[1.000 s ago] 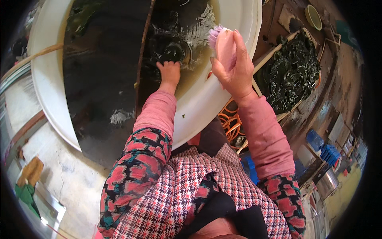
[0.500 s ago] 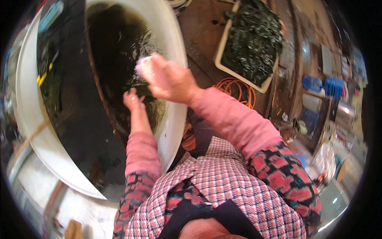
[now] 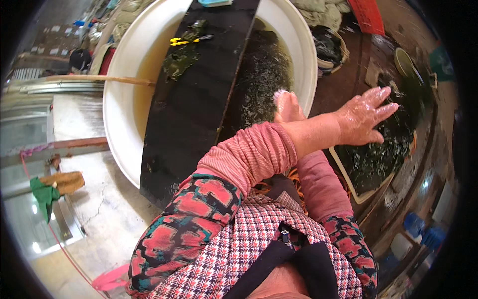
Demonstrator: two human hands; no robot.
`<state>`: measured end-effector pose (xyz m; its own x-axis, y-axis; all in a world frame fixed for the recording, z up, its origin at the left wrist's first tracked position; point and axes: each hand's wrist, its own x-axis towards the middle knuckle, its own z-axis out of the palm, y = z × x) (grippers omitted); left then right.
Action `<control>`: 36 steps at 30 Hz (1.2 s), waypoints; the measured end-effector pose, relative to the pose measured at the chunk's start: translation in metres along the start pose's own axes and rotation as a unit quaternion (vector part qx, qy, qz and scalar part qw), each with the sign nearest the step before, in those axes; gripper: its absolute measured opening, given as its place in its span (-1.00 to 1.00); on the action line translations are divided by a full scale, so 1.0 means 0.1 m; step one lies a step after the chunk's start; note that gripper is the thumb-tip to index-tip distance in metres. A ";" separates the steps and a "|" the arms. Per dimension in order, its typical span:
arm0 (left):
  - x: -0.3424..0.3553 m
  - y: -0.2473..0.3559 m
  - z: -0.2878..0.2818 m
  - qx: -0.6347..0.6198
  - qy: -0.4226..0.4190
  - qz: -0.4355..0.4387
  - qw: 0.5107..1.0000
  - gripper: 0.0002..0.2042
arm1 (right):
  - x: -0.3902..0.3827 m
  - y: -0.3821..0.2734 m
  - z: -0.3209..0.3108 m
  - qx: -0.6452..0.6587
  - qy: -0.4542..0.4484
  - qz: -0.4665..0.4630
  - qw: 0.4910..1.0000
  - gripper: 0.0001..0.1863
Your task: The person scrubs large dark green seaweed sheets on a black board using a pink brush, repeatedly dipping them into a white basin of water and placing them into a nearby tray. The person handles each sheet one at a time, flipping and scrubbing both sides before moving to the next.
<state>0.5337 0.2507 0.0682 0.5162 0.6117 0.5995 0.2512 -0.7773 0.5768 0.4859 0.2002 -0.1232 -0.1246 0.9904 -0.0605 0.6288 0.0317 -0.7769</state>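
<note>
My left hand [image 3: 367, 115] reaches across my right forearm, fingers spread over a heap of wet dark green leafy seaweed [image 3: 376, 159] in a pale-rimmed crate [image 3: 344, 177]. Just beyond the fingertips, a dark green leafy piece [image 3: 422, 97] is smeared by motion. Partly hidden behind the left forearm, my right hand [image 3: 293, 110] is closed on a small pale lilac-white pad [image 3: 280, 94], whose exact kind I cannot make out. It is over the right side of a white tub [image 3: 304, 55], where dark seaweed [image 3: 264, 74] lies in brownish water.
A black board [image 3: 194, 107] spans the tub, bearing a yellow-handled tool [image 3: 181, 41], scraps of green seaweed [image 3: 180, 64] and a turquoise item [image 3: 215, 2]. A bucket [image 3: 343, 52] stands beyond the tub's right side. Orange hose [image 3: 295, 175] lies between tub and crate. A wooden pole [image 3: 114, 78] meets the tub's left rim.
My left hand has come out of the tub and swung right over the crate, crossing above my right arm. My right hand still holds the pale pad. The view has shifted.
</note>
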 end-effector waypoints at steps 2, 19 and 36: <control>-0.25 -0.06 -0.19 0.025 0.006 -0.045 0.999 -0.17 | -0.01 -0.02 -0.04 0.158 0.079 -0.120 0.977 -0.08; -3.30 -1.78 -2.95 0.471 -0.028 -0.552 0.688 -0.55 | -0.10 -0.18 -0.23 -0.019 0.099 -0.180 0.979 -0.15; -4.35 0.61 -1.83 0.432 0.016 -0.535 0.726 -0.45 | -0.02 -0.42 -0.19 -0.014 0.047 -0.113 0.992 -0.34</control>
<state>0.1750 -0.0358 -0.0555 -0.3683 0.9258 0.0853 0.9212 0.3511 0.1675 0.4747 0.1995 -0.0784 -0.1935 0.9657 0.1732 0.6145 0.2569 -0.7459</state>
